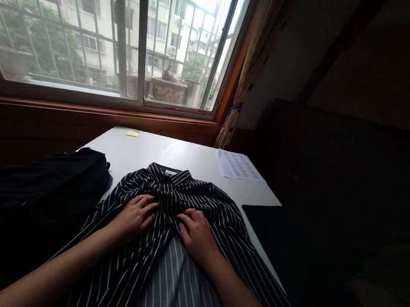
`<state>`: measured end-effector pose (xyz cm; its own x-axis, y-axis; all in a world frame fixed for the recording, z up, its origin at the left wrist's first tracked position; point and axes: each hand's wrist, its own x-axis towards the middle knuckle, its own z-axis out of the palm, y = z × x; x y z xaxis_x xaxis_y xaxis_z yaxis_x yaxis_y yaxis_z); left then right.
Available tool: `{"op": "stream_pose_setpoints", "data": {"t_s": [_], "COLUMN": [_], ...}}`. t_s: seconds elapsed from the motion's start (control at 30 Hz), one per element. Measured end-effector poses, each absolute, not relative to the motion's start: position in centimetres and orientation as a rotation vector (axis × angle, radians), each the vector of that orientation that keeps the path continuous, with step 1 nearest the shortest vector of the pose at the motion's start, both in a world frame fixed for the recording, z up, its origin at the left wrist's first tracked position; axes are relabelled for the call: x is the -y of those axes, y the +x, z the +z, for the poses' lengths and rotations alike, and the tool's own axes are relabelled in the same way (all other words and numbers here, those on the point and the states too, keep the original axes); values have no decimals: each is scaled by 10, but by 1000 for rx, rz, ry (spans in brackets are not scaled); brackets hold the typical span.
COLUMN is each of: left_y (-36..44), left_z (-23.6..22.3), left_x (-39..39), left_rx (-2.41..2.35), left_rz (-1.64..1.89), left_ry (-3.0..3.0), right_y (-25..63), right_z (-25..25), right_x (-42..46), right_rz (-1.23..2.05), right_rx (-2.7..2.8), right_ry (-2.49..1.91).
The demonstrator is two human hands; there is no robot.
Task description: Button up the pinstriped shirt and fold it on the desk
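Observation:
A black shirt with thin white stripes [191, 192] lies front up, its collar toward the window. My left hand [136, 215] rests on the left side of the chest with its fingers spread on the cloth. Opposite it, my right hand [195, 231] touches the other side near the front edge, fingers slightly bent and apart. The cloth is bunched between both hands. Below them the fronts part, and the greyer inside of the back shows. The sleeves run down along both sides under my forearms. Buttons are too small to make out.
The shirt lies on a white table [174, 151]. Dark clothes [57, 188] are heaped on the left. Printed sheets [240, 166] and a yellow sticky note [132, 133] lie toward the far edge. A dark cloth or board [270, 230] is on the right. Behind stands a barred window [143, 36].

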<state>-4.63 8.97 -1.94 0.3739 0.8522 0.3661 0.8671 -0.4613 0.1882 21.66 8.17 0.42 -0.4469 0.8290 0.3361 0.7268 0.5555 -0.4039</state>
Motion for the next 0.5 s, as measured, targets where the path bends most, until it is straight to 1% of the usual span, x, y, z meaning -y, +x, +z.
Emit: {"op": "stream_pose_setpoints", "data": {"t_s": [0.07,0.23,0.5], "left_y": [-47,-49,-50], "left_z": [-19,-15,-12], "left_x": [-97,-120,-144], "left_rx": [1619,1603,1577], "left_rz": [-596,-536,-533], "left_ry": [-2563,-2563,-2576], "right_y": [218,222,230], "right_z": [1,-6,-8], "right_x": [-91,-117,-144], "right_rz": [316,640,880], "right_rx": [2280,2042,1760], "right_ry": [-1223,-1118,-1165]}}
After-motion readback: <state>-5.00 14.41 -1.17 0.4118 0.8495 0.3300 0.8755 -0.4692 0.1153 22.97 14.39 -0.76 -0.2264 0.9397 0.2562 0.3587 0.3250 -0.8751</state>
